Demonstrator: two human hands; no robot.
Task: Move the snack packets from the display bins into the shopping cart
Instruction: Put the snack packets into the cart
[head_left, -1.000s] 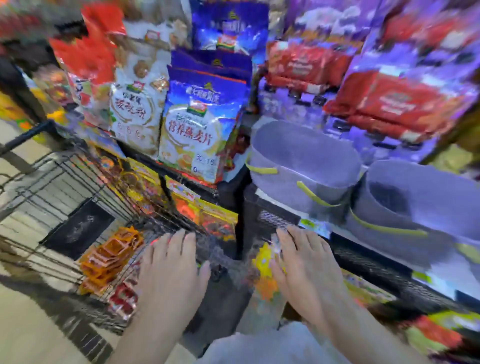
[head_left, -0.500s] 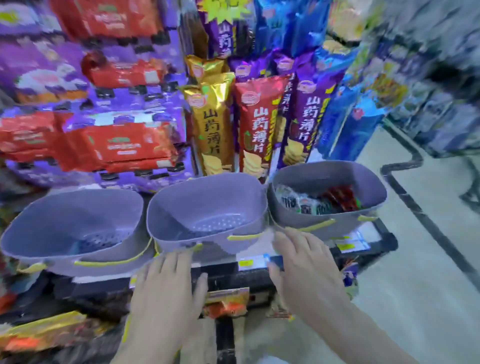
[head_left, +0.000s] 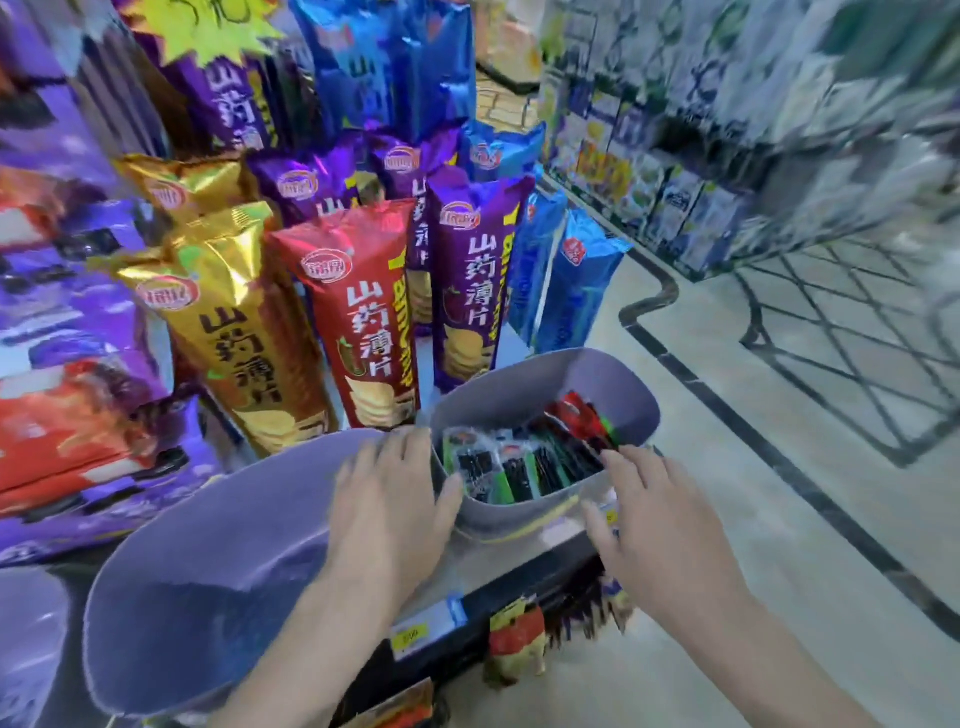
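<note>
- Grabbing too many snack packets (head_left: 519, 465) at once, I judge, could spill some to the floor or tip their grey bin (head_left: 524, 397).
- My left hand (head_left: 389, 499) is flat, fingers straight, at the bin's left rim; my right hand (head_left: 662, 519) reaches fingers-out to its near rim. Both hold nothing.
- Packets lie in that bin; no cart shows in the head view.

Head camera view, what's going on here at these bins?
A person is at a snack display, both hands open. The left hand is at the left rim of the grey bin holding small snack packets; the right hand is at its front right edge. Neither hand holds a packet yet. The neighbouring bin looks empty, and no cart is in view.
</note>
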